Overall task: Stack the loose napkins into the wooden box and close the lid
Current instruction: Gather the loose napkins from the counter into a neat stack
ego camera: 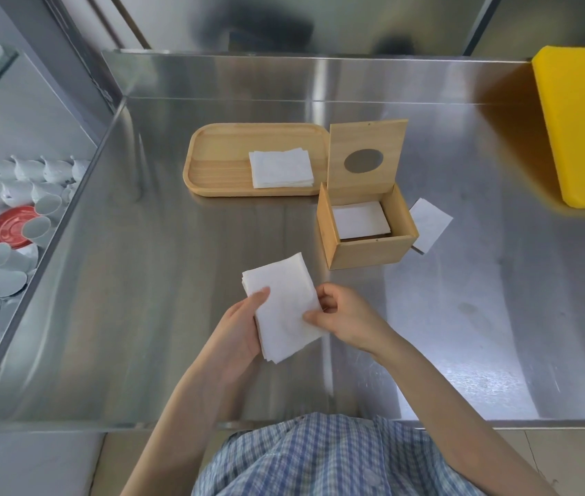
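Note:
A small stack of white napkins (283, 302) is held above the steel table near its front, tilted. My left hand (239, 327) grips it from below with the thumb on top. My right hand (343, 316) pinches its right edge. Behind and to the right stands the wooden box (368, 250), its lid (366, 137) upright with an oval hole; white napkins (360, 220) lie inside. Another napkin pile (281, 168) rests on the wooden tray (212, 162). One loose napkin (430, 223) lies on the table right of the box.
A yellow board (584, 127) lies at the far right of the steel table (140, 281). To the left, beyond the table's edge, a lower bin holds several white cups (15, 195) and a red saucer (9, 227).

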Tool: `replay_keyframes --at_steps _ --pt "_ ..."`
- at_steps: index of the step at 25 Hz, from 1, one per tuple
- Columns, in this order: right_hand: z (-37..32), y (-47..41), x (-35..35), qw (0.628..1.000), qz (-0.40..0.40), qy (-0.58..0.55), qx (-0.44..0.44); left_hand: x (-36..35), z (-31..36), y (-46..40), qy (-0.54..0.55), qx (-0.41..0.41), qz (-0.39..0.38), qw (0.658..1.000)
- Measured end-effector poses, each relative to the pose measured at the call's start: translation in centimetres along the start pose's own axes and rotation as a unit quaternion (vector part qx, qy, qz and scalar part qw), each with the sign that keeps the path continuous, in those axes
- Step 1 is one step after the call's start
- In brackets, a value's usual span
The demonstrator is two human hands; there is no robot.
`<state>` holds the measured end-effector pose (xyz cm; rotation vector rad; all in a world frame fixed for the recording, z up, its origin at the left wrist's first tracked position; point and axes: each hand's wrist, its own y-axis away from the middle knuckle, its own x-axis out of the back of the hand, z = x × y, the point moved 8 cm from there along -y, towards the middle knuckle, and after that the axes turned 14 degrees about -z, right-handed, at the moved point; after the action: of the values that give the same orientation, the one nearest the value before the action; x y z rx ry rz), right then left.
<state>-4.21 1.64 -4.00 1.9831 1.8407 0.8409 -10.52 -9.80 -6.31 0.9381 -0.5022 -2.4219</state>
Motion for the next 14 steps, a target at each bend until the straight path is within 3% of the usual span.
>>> replay_keyframes --at_steps 8,14 --pt "1.7 1.9 2.5 1.000 0.002 0.020 -0.006 -2.7 -0.8 -0.3 -0.027 -0.010 0.029 0.999" --pt "4.1 4.6 8.6 0.996 0.066 -0.064 -0.005 -6.1 -0.7 -2.3 -0.032 -0.013 0.022 0.999"
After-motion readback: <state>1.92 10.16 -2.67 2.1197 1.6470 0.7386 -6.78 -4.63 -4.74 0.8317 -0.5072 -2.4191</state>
